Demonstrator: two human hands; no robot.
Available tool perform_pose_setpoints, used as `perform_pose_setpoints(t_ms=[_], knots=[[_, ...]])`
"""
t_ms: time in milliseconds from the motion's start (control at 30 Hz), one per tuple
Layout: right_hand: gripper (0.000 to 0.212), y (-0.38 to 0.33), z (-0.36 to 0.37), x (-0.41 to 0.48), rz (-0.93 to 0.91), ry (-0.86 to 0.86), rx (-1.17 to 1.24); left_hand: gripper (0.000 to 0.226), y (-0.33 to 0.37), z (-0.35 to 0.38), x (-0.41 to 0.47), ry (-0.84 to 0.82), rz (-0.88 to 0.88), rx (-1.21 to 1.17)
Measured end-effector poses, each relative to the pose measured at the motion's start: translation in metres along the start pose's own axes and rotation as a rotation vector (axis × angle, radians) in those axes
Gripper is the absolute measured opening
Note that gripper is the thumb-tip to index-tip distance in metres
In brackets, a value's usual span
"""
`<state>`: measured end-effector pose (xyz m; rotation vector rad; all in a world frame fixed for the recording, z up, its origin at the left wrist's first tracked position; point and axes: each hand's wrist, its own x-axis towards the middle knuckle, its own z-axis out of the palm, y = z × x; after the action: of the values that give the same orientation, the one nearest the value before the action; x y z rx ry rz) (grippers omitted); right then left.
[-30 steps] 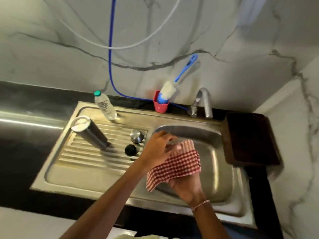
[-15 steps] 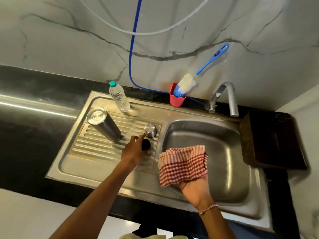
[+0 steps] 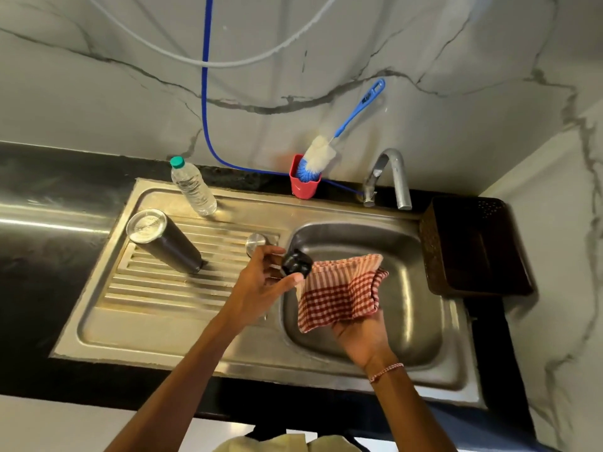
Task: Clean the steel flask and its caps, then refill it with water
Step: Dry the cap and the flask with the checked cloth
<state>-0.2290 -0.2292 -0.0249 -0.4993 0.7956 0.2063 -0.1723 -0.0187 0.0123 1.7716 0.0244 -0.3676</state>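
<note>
Left hand (image 3: 257, 288) pinches a rounded black cap (image 3: 296, 263) beside the checked cloth (image 3: 339, 290) (soft, folded) clasped in the right hand (image 3: 362, 334), above the steel sink (image 3: 421, 314).

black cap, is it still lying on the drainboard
No, the left hand holds the black cap up beside the checked cloth.
</note>
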Motion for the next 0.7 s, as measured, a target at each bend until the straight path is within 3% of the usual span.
perform_pose_setpoints(t_ms=[100,200,300,400,533,700], knots=[[0.038,-0.006,0.012,-0.004,-0.059,-0.063,-0.070,0.036,0.017,0.028,0.000,-0.012,0.082,0.060],[0.043,-0.011,0.022,-0.005,-0.160,-0.172,-0.192,0.034,0.021,0.051,0.003,0.105,0.094,0.106],[0.046,-0.016,0.028,-0.006,-0.252,-0.129,-0.335,0.030,0.026,0.063,0.005,0.206,0.034,0.052],[0.056,-0.023,0.027,-0.006,-0.385,-0.105,-0.652,0.021,0.035,0.069,0.007,0.184,0.040,0.058],[0.034,-0.033,0.036,-0.009,-0.429,-0.141,-0.927,0.026,0.036,0.075,0.007,0.163,0.171,0.351],[0.050,-0.057,0.049,-0.007,-0.349,-0.100,-1.091,0.033,0.033,0.079,0.002,0.160,0.396,0.502]])
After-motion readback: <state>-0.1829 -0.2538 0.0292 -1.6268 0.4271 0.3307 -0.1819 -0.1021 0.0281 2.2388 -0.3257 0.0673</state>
